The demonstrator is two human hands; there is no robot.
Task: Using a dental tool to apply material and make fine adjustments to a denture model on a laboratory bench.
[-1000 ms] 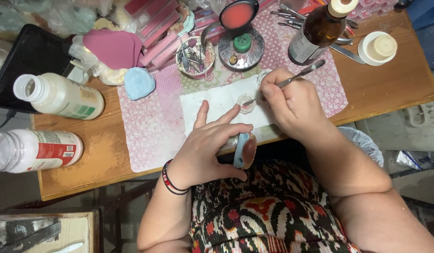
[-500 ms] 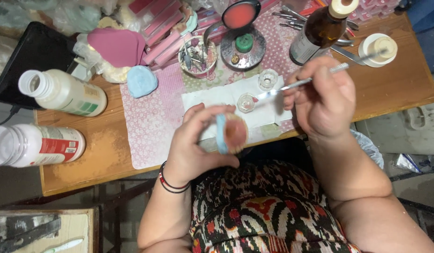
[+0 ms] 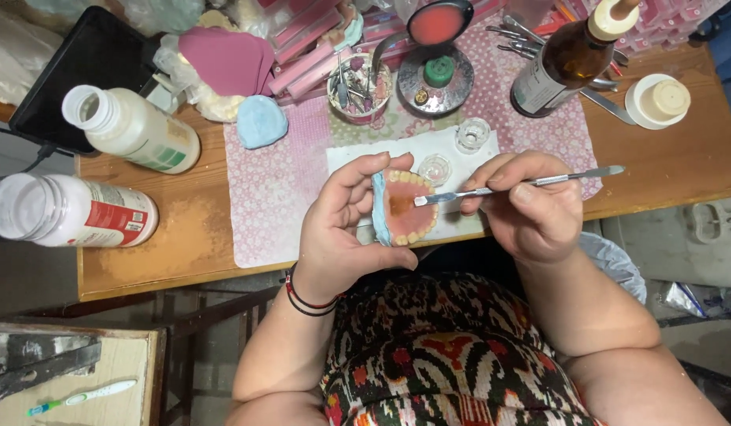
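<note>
My left hand [image 3: 346, 229] grips a denture model [image 3: 403, 207]: a horseshoe row of pale teeth on an orange wax base set on a light blue cast, tilted up toward me. My right hand [image 3: 527, 209] pinches a thin metal spatula [image 3: 523, 183], and its tip touches the orange wax inside the arch of teeth. Both hands hover over the front edge of a wooden table [image 3: 160, 252], above a white sheet [image 3: 365, 158] with two small clear glass cups [image 3: 471, 134] on it.
Two white plastic bottles [image 3: 133, 130] lie on their sides at the left. A brown glass bottle [image 3: 566, 59], a white jar lid [image 3: 657, 101], a metal stand with a pink-filled spoon [image 3: 436, 24], a cup of tools [image 3: 358, 87] and a blue cast [image 3: 261, 121] stand behind.
My left hand lifted the denture model off the table and turned it teeth up. My right hand brought the spatula from the glass cups to the model's wax base.
</note>
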